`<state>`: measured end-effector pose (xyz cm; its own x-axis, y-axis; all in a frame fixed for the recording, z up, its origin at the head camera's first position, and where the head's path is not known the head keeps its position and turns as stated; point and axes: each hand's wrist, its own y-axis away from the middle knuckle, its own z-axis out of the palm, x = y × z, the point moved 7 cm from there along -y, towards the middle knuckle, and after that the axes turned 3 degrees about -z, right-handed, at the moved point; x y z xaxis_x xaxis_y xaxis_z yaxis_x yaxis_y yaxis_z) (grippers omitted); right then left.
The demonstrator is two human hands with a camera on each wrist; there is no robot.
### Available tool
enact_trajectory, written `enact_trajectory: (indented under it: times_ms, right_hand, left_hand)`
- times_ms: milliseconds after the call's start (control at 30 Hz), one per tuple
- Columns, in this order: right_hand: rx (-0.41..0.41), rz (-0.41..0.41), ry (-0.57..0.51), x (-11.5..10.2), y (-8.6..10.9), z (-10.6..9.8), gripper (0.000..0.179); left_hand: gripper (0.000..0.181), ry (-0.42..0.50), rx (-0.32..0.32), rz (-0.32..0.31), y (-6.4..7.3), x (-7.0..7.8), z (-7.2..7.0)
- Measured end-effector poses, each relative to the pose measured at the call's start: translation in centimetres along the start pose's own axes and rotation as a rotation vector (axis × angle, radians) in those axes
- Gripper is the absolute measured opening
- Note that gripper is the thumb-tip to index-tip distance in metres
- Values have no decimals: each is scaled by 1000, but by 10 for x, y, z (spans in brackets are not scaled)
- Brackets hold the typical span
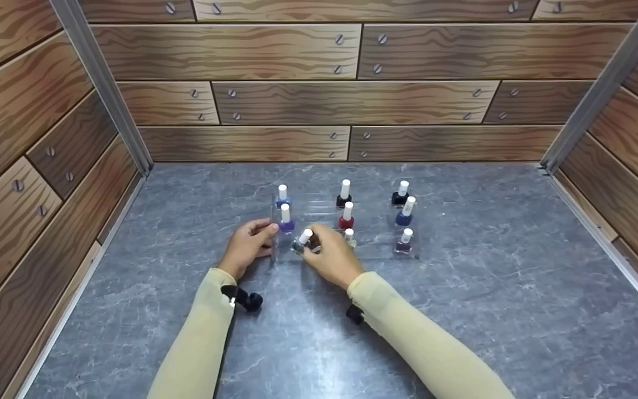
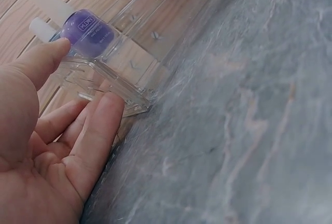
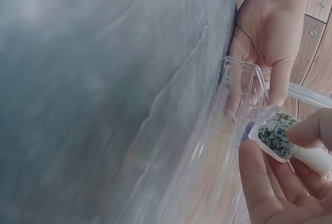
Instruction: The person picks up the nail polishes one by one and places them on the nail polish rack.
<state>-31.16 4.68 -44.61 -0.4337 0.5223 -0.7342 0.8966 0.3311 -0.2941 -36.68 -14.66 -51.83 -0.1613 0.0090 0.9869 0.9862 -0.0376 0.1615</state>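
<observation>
A clear tiered display stand (image 1: 322, 208) holds rows of nail polish bottles with white caps. At its left end my left hand (image 1: 247, 244) grips the side, thumb beside the purple bottle (image 2: 89, 33) and fingers lower against the clear plastic. Over the front tier's left part, my right hand (image 1: 334, 257) pinches a nail polish bottle with dark and pale glitter flakes (image 3: 275, 136), tilted, cap toward the palm in the right wrist view. Whether its base touches the stand cannot be told. My right hand partly hides a pale gold bottle (image 1: 351, 241).
On the stand are also a red bottle (image 1: 346, 221), a dark blue bottle (image 1: 404, 218), a plum bottle (image 1: 404, 245), a light blue bottle (image 1: 282, 202) and two black ones at the back. Wood-patterned walls (image 1: 286, 102) surround the grey marbled tabletop (image 1: 507, 277).
</observation>
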Motion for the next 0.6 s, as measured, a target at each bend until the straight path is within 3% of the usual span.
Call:
enact_trajectory:
  times_ms: [367,600]
  right_hand:
    - [-79,-27,288,-5,-21,13,20]
    - [-109,-83,311,-10,-29,19,18]
  left_hand:
    - [53,-12,5,-4,-1,0,0]
    - [54,-11,0,1,-1,0,-1]
